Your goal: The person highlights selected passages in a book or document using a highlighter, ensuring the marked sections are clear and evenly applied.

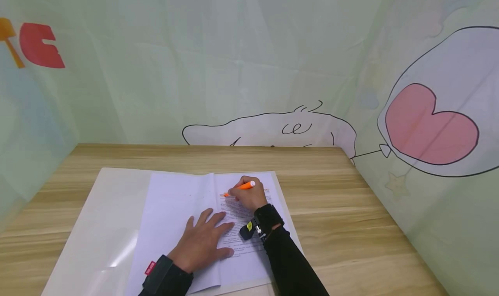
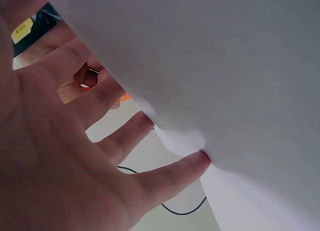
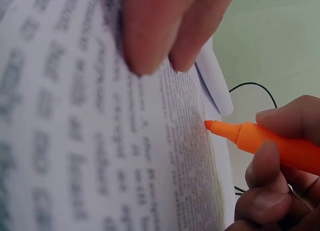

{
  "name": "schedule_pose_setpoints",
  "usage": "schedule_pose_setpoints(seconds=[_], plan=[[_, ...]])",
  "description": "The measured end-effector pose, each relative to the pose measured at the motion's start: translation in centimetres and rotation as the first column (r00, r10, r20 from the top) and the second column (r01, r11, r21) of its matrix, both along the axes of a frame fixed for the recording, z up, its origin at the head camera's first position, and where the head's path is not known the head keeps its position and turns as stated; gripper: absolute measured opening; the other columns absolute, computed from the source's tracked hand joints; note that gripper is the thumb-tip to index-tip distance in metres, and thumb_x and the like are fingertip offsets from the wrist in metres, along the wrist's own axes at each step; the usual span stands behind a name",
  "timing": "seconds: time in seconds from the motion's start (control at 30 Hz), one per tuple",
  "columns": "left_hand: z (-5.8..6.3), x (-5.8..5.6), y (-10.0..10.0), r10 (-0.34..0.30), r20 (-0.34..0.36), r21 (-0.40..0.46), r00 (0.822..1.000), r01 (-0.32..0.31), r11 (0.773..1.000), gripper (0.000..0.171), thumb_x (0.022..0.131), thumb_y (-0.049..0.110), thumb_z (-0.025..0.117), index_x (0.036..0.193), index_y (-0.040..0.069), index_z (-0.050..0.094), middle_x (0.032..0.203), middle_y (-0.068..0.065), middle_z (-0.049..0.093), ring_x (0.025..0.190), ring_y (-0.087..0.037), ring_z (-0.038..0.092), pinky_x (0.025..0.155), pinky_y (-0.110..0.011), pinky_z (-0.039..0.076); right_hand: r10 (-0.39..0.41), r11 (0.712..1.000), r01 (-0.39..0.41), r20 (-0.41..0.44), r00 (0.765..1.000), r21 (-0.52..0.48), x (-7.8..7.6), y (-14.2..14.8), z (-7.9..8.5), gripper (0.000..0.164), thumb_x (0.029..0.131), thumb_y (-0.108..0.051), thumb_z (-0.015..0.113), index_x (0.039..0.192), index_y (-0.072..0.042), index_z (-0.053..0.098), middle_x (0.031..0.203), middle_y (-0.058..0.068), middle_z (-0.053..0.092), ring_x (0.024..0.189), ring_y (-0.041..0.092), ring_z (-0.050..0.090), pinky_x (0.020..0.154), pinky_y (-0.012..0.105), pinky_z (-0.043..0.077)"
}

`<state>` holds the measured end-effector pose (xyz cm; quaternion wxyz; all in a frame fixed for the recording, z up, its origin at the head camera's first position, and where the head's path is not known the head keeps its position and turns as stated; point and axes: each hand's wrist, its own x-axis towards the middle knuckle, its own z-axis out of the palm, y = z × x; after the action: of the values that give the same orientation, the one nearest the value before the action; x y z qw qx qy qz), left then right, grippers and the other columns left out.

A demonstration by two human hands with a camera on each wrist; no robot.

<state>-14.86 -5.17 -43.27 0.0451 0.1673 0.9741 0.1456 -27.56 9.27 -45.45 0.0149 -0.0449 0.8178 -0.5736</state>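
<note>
An orange highlighter (image 3: pixel 280 146) is pinched between the thumb and fingers of my right hand (image 1: pixel 249 195). Its tip touches the printed page (image 1: pixel 249 244) near the top lines, where orange marks run along the text in the right wrist view. My left hand (image 1: pixel 202 242) lies with fingers spread across the fold of the open booklet, its fingertips on the printed page. Under that palm is the blank left page (image 1: pixel 175 201). The left wrist view shows the left fingers (image 2: pixel 175 176) stretched out against the white paper.
A glossy white cover or board (image 1: pixel 105 218) lies under the pages and extends to the left on the wooden table (image 1: pixel 343 226). Fabric walls with cartoon drawings surround the table's back and sides. A black wrist camera (image 1: pixel 247 231) hangs by the right wrist over the page.
</note>
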Motion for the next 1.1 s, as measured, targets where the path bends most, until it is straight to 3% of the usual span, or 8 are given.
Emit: schedule_pose_setpoints(seconds=[0.8,1.1], plan=[[-0.1,-0.03,-0.11,0.0,-0.012,-0.005,1.0,0.0,1.0,0.065,0.073,0.047,0.084,0.131,0.022,0.067,0.145,-0.007,0.053,0.139,-0.042,0.036,0.104,-0.076,0.032,-0.017,1.0,0.017,0.014,1.0,0.011,-0.02,0.68,0.02,0.024,0.08,-0.008,0.08,0.065,-0.007,0.062,0.052,-0.002,0.059,0.046,0.011,0.056,0.044,0.022,0.04],[-0.17,0.02,-0.13,-0.007,-0.027,-0.007,1.0,0.006,1.0,0.065,0.074,0.048,0.084,0.131,0.023,0.067,0.145,-0.007,0.054,0.138,-0.042,0.037,0.103,-0.076,0.033,-0.02,1.0,0.02,-0.018,1.0,0.002,-0.14,0.82,-0.09,0.024,0.079,-0.007,0.08,0.063,-0.007,0.062,0.051,-0.003,0.059,0.045,0.01,0.055,0.042,0.021,0.038]])
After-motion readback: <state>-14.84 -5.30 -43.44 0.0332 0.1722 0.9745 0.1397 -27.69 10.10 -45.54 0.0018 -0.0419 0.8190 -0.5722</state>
